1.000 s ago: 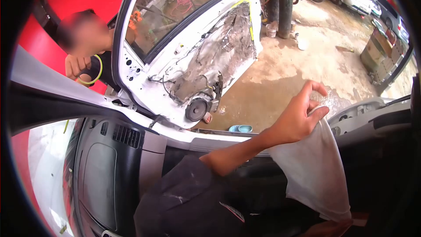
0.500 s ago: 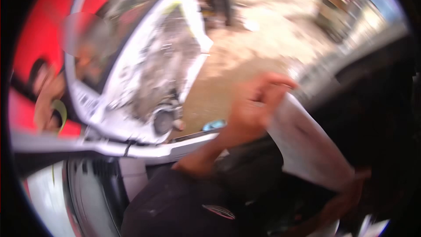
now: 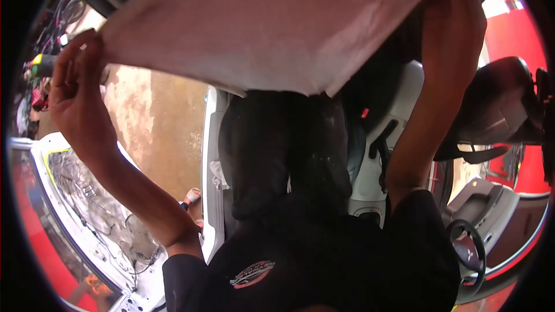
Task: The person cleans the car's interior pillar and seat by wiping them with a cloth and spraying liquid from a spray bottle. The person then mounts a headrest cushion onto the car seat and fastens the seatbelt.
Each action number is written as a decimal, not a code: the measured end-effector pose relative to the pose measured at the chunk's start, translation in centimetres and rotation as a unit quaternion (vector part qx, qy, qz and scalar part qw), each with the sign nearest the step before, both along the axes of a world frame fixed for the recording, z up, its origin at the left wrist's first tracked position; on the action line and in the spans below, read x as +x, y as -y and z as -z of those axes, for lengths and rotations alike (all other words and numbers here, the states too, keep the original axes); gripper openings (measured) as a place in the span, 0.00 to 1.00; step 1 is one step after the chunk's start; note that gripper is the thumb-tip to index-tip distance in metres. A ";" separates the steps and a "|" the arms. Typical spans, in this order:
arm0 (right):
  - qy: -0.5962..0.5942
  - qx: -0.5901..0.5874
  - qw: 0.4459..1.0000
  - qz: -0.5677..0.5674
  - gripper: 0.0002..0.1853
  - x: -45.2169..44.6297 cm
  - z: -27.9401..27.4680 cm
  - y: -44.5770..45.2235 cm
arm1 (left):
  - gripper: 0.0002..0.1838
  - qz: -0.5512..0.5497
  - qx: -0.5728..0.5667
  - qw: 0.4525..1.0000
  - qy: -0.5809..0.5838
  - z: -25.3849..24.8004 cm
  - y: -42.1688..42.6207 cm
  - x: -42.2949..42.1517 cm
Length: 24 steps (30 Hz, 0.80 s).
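Observation:
A pinkish-white cloth is stretched wide across the top of the head view, its lower edge hanging above my dark trousers. At its left corner my left hand grips it with curled fingers. My right hand holds the opposite upper right edge; part of its fingers is hidden at the top of the view. Both arms are raised and spread apart.
I am inside a car. An open door with its inner panel off lies left, beyond the white sill. On the right are a dark seat, a steering wheel and another open door. A foot shows beside the sill.
My view has swung from the open door to down over my legs. The cloth, bunched narrower between my hands before, is now raised and spread wide.

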State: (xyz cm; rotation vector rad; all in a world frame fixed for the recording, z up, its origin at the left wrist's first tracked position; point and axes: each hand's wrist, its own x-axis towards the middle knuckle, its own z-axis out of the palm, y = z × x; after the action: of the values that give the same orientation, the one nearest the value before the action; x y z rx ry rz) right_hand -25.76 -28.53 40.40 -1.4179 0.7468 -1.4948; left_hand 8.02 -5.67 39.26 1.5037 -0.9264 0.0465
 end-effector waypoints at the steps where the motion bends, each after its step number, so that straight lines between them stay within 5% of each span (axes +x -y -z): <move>1: -0.025 -0.014 0.999 -0.016 0.27 -0.2 -0.7 0.1 | 0.12 0.014 -0.006 1.000 0.001 -0.1 0.7 0.0; 3: -0.071 -0.043 0.995 -0.057 0.33 -0.1 -1.9 0.4 | 0.15 -0.020 0.005 0.998 0.059 -1.0 2.0 -1.3; 4: -0.279 -0.227 0.932 0.039 0.25 -2.2 -1.2 2.1 | 0.15 -0.031 0.008 0.998 0.062 -1.4 2.1 -1.5; 5: -0.417 -0.397 0.795 0.192 0.18 -4.4 -0.5 3.8 | 0.16 -0.042 0.012 0.997 0.066 -1.8 2.3 -1.7; 7: -0.520 -0.320 0.752 0.249 0.14 -5.0 -1.1 2.3 | 0.16 -0.051 0.021 0.995 0.080 -1.7 1.9 -1.1; 8: -0.476 -0.296 0.796 0.229 0.14 -5.7 -0.7 1.7 | 0.15 -0.054 0.001 0.998 0.030 -1.4 1.0 -1.2; 10: -0.198 -0.118 0.973 -0.004 0.16 -8.0 2.1 -0.2 | 0.13 -0.143 0.057 0.987 0.044 1.3 -3.3 0.6; 11: -0.101 -0.028 0.988 -0.113 0.17 -9.3 3.9 -1.4 | 0.13 -0.081 0.108 0.989 0.062 3.3 -6.1 0.6; 12: -0.116 -0.004 0.969 -0.220 0.18 -10.4 5.5 -2.6 | 0.13 -0.018 0.158 0.984 0.078 4.9 -8.3 0.3; 13: -0.156 -0.163 0.890 -0.397 0.21 -9.2 5.9 -2.7 | 0.13 0.105 0.166 0.980 0.026 5.4 -8.1 -1.8; 14: -0.249 -0.086 0.870 -0.417 0.16 -9.6 6.3 -4.2 | 0.12 0.224 0.170 0.959 -0.031 5.9 -7.9 -4.0; 18: -0.426 0.127 0.768 -0.462 0.08 -11.3 11.6 -9.3 | 0.10 0.197 0.392 0.878 -0.189 12.1 -11.8 -7.6; 24: -0.403 0.184 0.743 -0.501 0.09 -12.7 12.9 -11.6 | 0.11 0.246 0.477 0.809 -0.239 13.4 -15.3 -8.3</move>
State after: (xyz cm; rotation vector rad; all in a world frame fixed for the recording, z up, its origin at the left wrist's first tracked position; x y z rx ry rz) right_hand -38.46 -16.92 27.53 -1.6952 0.5331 0.1508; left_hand -0.23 9.60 25.86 1.9627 -0.9225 -1.2995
